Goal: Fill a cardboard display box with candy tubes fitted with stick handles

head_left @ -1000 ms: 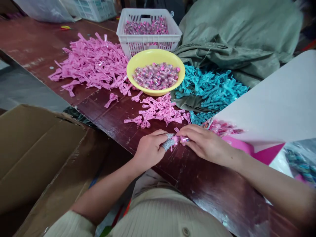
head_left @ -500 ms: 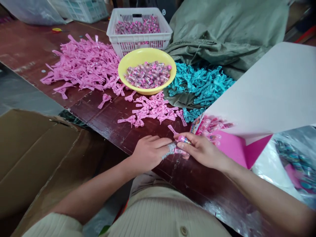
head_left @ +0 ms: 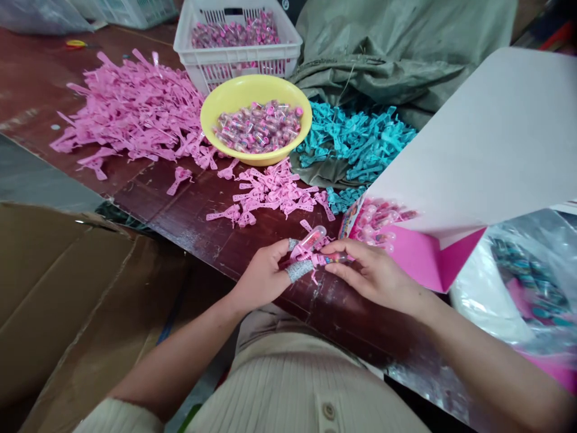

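Close to the table's front edge, my left hand [head_left: 265, 273] pinches a pink plastic piece between thumb and finger, both wrapped in grey tape. A clear round-ended tube [head_left: 314, 238] with pinkish contents sticks up from that grip. My right hand [head_left: 374, 270] closes its fingertips on a small filled tube [head_left: 336, 258], its near end against the pink plastic. Whether the two are joined is hidden by the fingers. Just beyond lie a small heap of pink plastic pieces [head_left: 274, 189] and a yellow bowl [head_left: 211, 135] of small pink-capped tubes.
A large pink heap [head_left: 130, 108] covers the left of the table [head_left: 180, 231]. Behind the bowl stands a white basket [head_left: 238, 57] of tubes. Turquoise pieces [head_left: 360, 141] lie on grey-green cloth. An open white-and-pink box [head_left: 419, 252] is at right, a cardboard box [head_left: 58, 300] at lower left.
My left hand has turned, so its taped thumb and finger and the upright clear tube now show. My right hand has shifted slightly and grips a tube from the side. The view has moved a little.
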Demonstrator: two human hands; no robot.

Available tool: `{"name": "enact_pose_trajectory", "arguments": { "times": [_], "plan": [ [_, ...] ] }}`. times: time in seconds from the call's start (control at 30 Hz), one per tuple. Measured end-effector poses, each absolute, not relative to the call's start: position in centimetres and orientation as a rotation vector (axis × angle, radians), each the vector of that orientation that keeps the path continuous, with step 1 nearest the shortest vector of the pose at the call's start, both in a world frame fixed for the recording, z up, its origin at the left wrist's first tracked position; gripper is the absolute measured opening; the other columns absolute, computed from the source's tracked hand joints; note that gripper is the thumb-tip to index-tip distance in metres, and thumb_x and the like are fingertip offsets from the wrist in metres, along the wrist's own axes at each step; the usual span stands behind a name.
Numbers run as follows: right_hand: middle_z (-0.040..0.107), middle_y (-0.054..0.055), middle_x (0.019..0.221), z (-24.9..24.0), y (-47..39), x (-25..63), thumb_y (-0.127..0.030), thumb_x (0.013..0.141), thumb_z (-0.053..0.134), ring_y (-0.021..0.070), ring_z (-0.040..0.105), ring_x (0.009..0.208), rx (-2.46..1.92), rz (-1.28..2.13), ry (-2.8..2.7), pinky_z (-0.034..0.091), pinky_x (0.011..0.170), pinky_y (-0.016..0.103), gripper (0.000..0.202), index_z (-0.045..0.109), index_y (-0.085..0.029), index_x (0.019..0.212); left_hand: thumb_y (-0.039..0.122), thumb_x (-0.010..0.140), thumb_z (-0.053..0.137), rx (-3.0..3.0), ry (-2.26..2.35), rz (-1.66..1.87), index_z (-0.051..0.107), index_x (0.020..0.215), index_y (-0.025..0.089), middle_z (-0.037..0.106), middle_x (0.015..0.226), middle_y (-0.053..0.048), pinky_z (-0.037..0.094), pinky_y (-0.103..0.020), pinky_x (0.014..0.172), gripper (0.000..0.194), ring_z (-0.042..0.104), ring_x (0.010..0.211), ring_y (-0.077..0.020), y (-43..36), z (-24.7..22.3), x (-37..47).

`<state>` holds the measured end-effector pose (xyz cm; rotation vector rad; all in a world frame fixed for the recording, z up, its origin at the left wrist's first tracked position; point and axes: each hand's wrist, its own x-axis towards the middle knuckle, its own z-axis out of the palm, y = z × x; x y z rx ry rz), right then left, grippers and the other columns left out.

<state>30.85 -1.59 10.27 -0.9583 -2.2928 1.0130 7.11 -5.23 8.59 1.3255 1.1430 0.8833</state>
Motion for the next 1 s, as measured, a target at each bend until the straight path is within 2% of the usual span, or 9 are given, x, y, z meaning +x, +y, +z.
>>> {"name": "enact_pose_trajectory", "arguments": {
  "times": [0.13,0.3,0.37,0.53,0.6,0.7,0.83,0.93,1.0],
  "plan": [
    [0.073,0.005,0.110,9.9,-1.9,31.0,-0.036,0.100,0.061,0.0129,0.071,0.078,-0.936,1.149,-2.200,0.059,0.074,0.026,0.024,0.064,-0.023,0.121,0.030,0.092,0.068,1.442,1.141,0.847,0.071,0.103,0.017,0.072,0.097,-0.002,0.050,-0.027,0.084,0.017,0.066,0.093,-0.0180,-5.5,8.6,7.7],
    [0.067,0.000,0.073,10.1,-2.8,31.5,-0.048,0.102,0.054,0.0090,0.057,0.051,-1.150,1.445,-2.036,0.046,0.049,0.021,0.032,0.066,-0.019,0.106,0.020,0.093,0.062,1.772,1.275,0.951,0.070,0.095,0.015,0.065,0.087,-0.002,0.046,-0.026,0.073,0.009,0.062,0.080,-0.0153,-6.1,8.0,8.7],
    [0.068,0.000,0.073,10.6,-3.0,31.8,-0.052,0.103,0.049,0.0086,0.055,0.051,-1.214,1.524,-1.992,0.045,0.048,0.021,0.037,0.065,-0.019,0.099,0.019,0.094,0.061,1.842,1.269,0.949,0.070,0.097,0.016,0.066,0.090,-0.003,0.046,-0.026,0.073,0.010,0.062,0.081,-0.0150,-5.9,8.0,9.1],
    [0.072,0.006,0.106,11.8,-3.1,33.9,-0.047,0.092,0.069,0.0117,0.062,0.069,-1.183,1.311,-1.935,0.052,0.060,0.025,0.044,0.058,-0.021,0.126,0.020,0.094,0.064,1.872,1.250,0.941,0.070,0.105,0.019,0.070,0.093,-0.002,0.047,-0.025,0.075,0.013,0.065,0.084,-0.0145,-4.4,8.8,10.2],
    [0.072,0.004,0.093,12.0,-3.2,35.3,-0.046,0.096,0.064,0.0125,0.063,0.071,-1.197,1.240,-1.909,0.053,0.065,0.026,0.030,0.063,-0.019,0.110,0.020,0.095,0.064,1.935,1.223,0.944,0.070,0.105,0.019,0.070,0.094,-0.002,0.048,-0.025,0.076,0.013,0.066,0.086,-0.0148,-3.9,9.1,11.2],
    [0.070,0.001,0.078,12.3,-3.5,37.8,-0.049,0.098,0.061,0.0123,0.063,0.066,-1.274,1.159,-1.864,0.051,0.062,0.025,0.031,0.066,-0.019,0.096,0.023,0.096,0.062,1.997,1.181,0.929,0.069,0.106,0.020,0.072,0.101,-0.004,0.052,-0.027,0.082,0.013,0.068,0.093,-0.0171,-3.3,9.7,13.7],
    [0.074,0.006,0.112,13.1,-3.2,41.2,-0.050,0.088,0.074,0.0173,0.071,0.085,-1.258,1.035,-1.849,0.058,0.070,0.028,0.048,0.064,-0.024,0.126,0.036,0.095,0.067,1.979,1.106,0.782,0.057,0.130,0.024,0.074,0.115,-0.005,0.057,-0.034,0.087,0.038,0.071,0.103,-0.0229,-1.5,11.0,17.9],
    [0.076,0.005,0.109,13.6,-1.8,43.9,-0.048,0.091,0.070,0.0190,0.073,0.087,-1.294,0.830,-1.866,0.060,0.075,0.031,0.034,0.069,-0.025,0.116,0.045,0.092,0.069,2.140,1.017,0.761,0.044,0.144,0.021,0.063,0.138,-0.013,0.055,-0.043,0.103,0.062,0.063,0.125,-0.0284,1.6,11.7,19.9],
    [0.077,0.004,0.106,13.5,-0.3,45.6,-0.050,0.092,0.069,0.0201,0.073,0.085,-1.428,0.577,-1.874,0.060,0.076,0.033,0.030,0.072,-0.025,0.109,0.046,0.091,0.069,2.348,0.973,0.752,0.041,0.148,0.017,0.044,0.157,-0.017,0.039,-0.051,0.121,0.069,0.043,0.146,-0.0312,4.1,11.6,20.2]
  ]
}}
